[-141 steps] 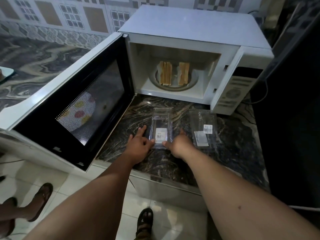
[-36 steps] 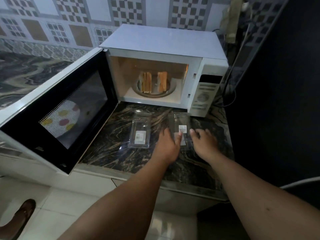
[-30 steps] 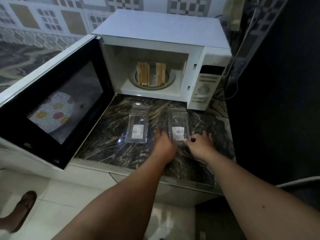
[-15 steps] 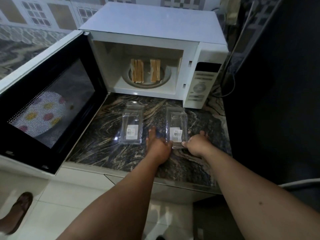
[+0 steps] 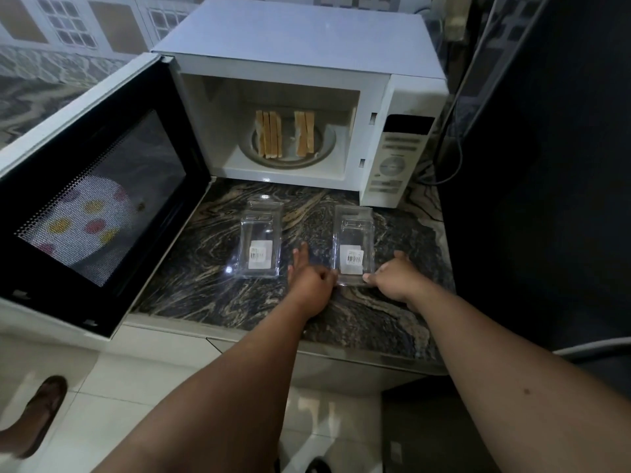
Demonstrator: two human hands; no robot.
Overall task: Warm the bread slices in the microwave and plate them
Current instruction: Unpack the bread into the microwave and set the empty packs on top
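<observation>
Clear thin plastic makes up the two shallow trays on the dark marbled surface (image 5: 211, 288) at mid-frame, each with a white barcode sticker. The right tray (image 5: 353, 245) sits between the two hands; the left tray (image 5: 260, 245) lies just beside it, apart from both hands.

Such trays are likely very light, springy and a little slippery, and would probably buckle if squeezed hard, so a gentle hold on the stiffer rim at the near corners looks best.

The left hand (image 5: 309, 279) has its fingers curled in against the near left corner of the right tray, with one finger stretched forward along the surface; whether it pinches the rim or only touches it, I cannot tell. The right hand (image 5: 396, 278) curls round the near right corner, fingertips against the near edge.

Bread slices stand on edge in two groups, a left stack (image 5: 269, 134) and a right stack (image 5: 304, 133), on the turntable inside the white microwave (image 5: 300, 39) at upper centre, its door (image 5: 102, 196) swung wide to the left. The slices look soft and light, likely to crush or tear if gripped tightly; they are best lifted by the crusts.
</observation>
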